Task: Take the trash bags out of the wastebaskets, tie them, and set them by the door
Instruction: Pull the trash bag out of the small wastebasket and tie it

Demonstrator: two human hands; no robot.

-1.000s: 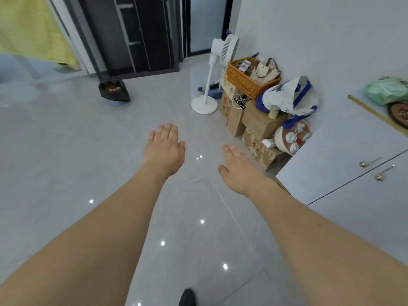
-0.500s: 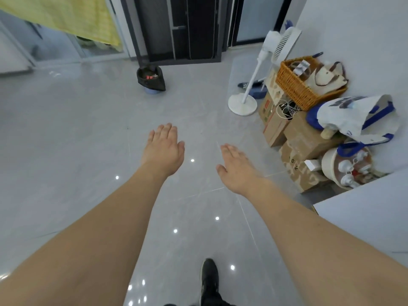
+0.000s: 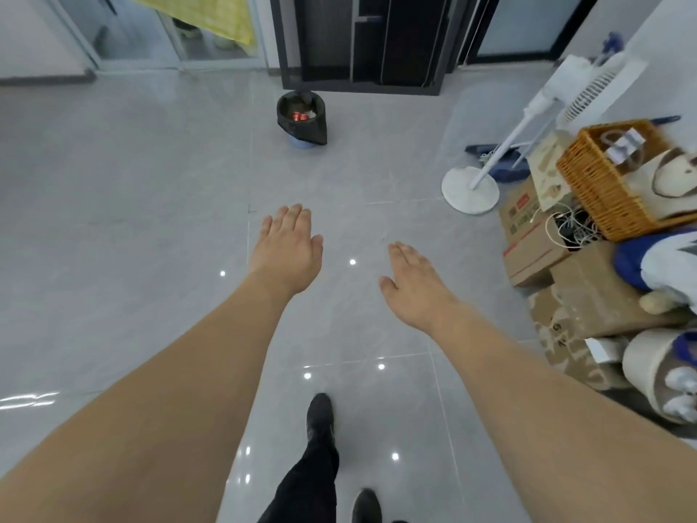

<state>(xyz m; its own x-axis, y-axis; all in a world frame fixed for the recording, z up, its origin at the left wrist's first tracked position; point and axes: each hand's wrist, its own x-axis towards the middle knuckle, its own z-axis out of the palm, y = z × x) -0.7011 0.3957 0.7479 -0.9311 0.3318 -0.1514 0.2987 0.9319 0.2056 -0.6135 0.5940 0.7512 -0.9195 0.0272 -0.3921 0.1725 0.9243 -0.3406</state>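
Head-worn view, forward and downward

left hand (image 3: 286, 246) flat, right hand (image 3: 413, 281) flat

View has swung left; the wastebasket (image 3: 302, 122) now sits straight ahead, a shoe (image 3: 320, 417) stepping forward

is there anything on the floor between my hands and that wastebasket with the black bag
Nothing visible. Bare grey tile runs from the left hand and right hand to the wastebasket. The standing fan and cardboard boxes sit off to the right.
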